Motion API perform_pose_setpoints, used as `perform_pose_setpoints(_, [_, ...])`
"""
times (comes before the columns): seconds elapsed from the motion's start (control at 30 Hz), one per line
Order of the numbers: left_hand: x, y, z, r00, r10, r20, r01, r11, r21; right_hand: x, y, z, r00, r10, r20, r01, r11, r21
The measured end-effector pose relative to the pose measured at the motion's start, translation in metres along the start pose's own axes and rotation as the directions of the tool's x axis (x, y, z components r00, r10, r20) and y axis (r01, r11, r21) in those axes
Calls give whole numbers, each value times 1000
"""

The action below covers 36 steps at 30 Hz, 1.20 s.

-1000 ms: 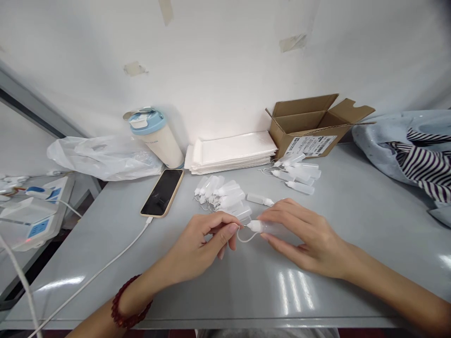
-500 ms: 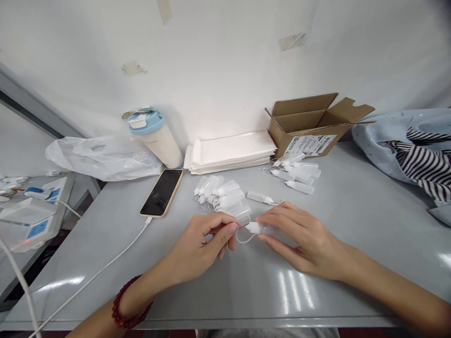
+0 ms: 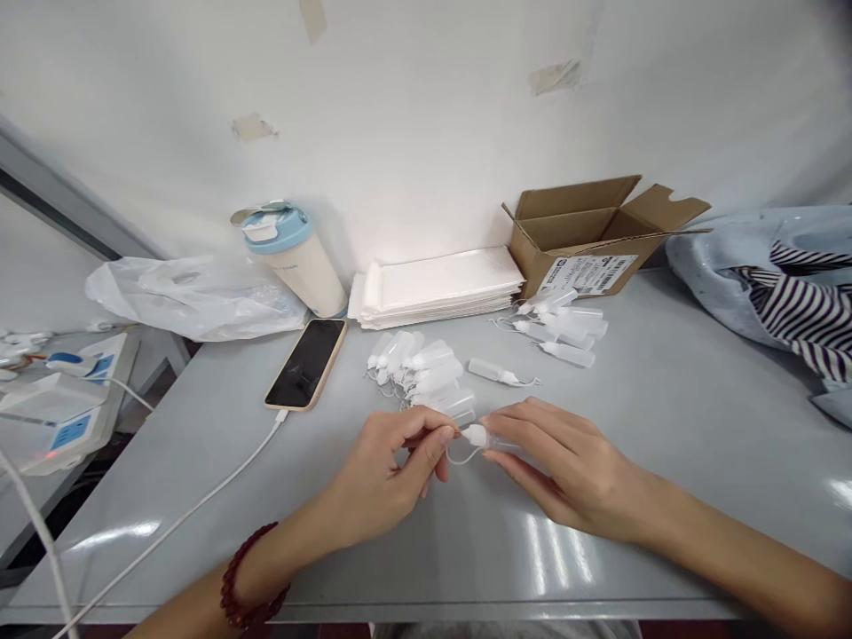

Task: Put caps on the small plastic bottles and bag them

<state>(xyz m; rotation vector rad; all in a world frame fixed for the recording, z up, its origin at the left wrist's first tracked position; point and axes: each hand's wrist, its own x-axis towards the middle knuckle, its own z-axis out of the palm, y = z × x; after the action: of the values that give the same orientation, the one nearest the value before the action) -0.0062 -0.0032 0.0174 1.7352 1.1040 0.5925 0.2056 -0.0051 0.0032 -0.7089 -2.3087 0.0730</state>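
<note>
Bottle [image 3: 477, 435] over the counter [image 3: 479, 559], behind its front edge.
My right hand [image 3: 576, 466] grips its body, fingers slightly parted; my left hand [image 3: 386, 475] pinches its tip.

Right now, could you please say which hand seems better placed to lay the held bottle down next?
Probably the right hand: it holds the bottle by its body, while the left hand pinches near the white cap.

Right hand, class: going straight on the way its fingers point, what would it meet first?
Most likely the left hand, pinching near the tip of the bottle in the right hand; depth is unclear.
</note>
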Motion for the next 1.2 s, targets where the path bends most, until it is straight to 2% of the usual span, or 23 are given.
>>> perform_pose_setpoints(0.33, [0, -4, 6, 1000, -25, 1, 25, 999, -20, -2, -1, 3, 1000, -19, 0, 19, 997, -74])
perform_pose_setpoints(0.57, [5, -5, -5, 999, -15, -42, 13, 999, -50, 0, 0, 0, 1000, -10, -1, 10, 992, -124])
perform_pose_setpoints(0.67, [6, -2, -7, 999, -36, -26, 34, 998, -49, 0, 1, -2, 1000, -4, -16, 2, 990, -141])
perform_pose_setpoints(0.83, [5, 0, -3, 999, -51, 13, 51, 998, -31, -2, 1, 0, 1000, -24, -9, 23, 993, -120])
perform_pose_setpoints(1.2, [3, 0, 2, 998, -53, 29, 55, 997, -56, -5, -2, 6, 999, -29, -15, 28, 996, -85])
